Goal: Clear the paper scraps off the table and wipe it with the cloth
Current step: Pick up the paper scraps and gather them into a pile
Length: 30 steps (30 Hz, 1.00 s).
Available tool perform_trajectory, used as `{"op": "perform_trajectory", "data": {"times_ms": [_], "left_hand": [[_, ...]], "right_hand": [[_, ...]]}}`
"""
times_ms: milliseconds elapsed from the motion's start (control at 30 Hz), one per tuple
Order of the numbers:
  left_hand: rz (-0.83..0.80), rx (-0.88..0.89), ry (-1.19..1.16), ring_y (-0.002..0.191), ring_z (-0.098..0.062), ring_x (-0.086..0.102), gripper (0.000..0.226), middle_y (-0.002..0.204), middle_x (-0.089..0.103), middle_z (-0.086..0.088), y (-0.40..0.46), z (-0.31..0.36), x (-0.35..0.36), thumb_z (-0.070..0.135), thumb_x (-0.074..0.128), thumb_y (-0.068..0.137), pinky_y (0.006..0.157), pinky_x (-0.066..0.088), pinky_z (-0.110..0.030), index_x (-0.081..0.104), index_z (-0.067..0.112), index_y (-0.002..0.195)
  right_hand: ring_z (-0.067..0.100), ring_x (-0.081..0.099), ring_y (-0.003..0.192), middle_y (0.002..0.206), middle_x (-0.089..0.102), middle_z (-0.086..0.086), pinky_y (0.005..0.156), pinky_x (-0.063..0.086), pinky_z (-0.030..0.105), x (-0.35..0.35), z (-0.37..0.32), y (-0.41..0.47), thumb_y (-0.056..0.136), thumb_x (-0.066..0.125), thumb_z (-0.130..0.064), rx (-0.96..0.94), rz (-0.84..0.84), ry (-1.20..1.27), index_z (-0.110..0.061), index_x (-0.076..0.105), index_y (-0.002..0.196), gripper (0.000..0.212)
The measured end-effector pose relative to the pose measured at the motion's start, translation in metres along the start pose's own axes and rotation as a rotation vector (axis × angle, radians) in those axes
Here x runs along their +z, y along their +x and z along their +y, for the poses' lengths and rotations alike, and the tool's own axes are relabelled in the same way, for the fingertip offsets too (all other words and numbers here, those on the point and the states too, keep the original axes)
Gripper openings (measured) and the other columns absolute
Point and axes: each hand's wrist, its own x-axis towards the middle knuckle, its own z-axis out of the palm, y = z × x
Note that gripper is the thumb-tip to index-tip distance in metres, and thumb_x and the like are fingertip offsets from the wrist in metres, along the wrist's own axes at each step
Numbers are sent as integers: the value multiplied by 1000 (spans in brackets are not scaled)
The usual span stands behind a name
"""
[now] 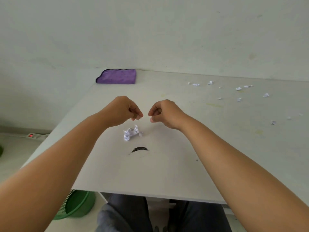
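Cut-offs and unclear bits

Green basket (76, 205) half hidden under the bench (167, 173) edge; bench runs off right. Left hand (122, 111) fingertips pinch a white speck, too small to identify. Right hand (164, 113) curled, contents unclear. Far scraps (239, 88) blurry.

The light is soft, even and fairly bright with a faint greenish cast, and no glare shows on the pale table (175, 173). Shadows are weak: only a faint grey smudge lies beside the crumpled paper (132, 132). The wide lens bows the table's far edge, and the whole view looks slightly soft and smeary.
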Motion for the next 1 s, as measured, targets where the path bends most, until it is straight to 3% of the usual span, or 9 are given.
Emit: {"op": "perform_trajectory", "data": {"times_ms": [267, 400, 500, 700, 867, 1000], "left_hand": [[-8, 16, -29, 63, 6, 62, 19, 67, 69, 11, -26, -27, -1, 1, 65, 79, 61, 42, -1, 74, 18, 82], [-25, 28, -43, 65, 5, 62, 11, 71, 71, 10, -28, -32, 0, 10, 74, 76, 61, 43, -3, 73, 21, 79], [-23, 39, -43, 64, 6, 60, 9, 71, 70, 9, -30, -34, 2, 14, 76, 75, 60, 42, -3, 72, 21, 78], [6, 37, -79, 64, 4, 56, 8, 73, 68, 8, -29, -37, 5, 20, 77, 74, 57, 38, -3, 75, 26, 78], [50, 74, -41, 75, -6, 56, 14, 83, 69, 6, -18, -32, 5, 32, 70, 82, 68, 43, -17, 74, 22, 90], [42, 137, 31, 92, -9, 59, 18, 98, 68, 5, 13, -17, 14, 30, 62, 88, 83, 47, -25, 71, 22, 101]], "right_hand": [[9, 53, 60, 67, 58, -5, 58, 40, 18, 27, -14, -1, 73, 75, -5, 18, -18, 17, -14, 67, 81, 15], [12, 51, 55, 65, 59, -3, 59, 46, 25, 31, -22, -2, 72, 75, -2, 30, -26, 33, -18, 64, 72, 19], [14, 54, 53, 65, 61, 0, 58, 47, 23, 33, -26, -2, 72, 75, -1, 19, -31, 24, -15, 64, 73, 18], [14, 66, 60, 69, 70, 5, 69, 54, 22, 32, -26, -4, 74, 76, -9, 14, -60, 29, -5, 71, 78, 8], [9, 61, 60, 71, 66, -2, 61, 51, 18, 21, -19, -2, 82, 69, -10, -8, 21, 89, -9, 71, 91, 9], [3, 57, 66, 78, 66, -3, 63, 41, 12, -4, 3, 5, 85, 64, -14, 7, 167, -33, -14, 71, 95, 12]]}}
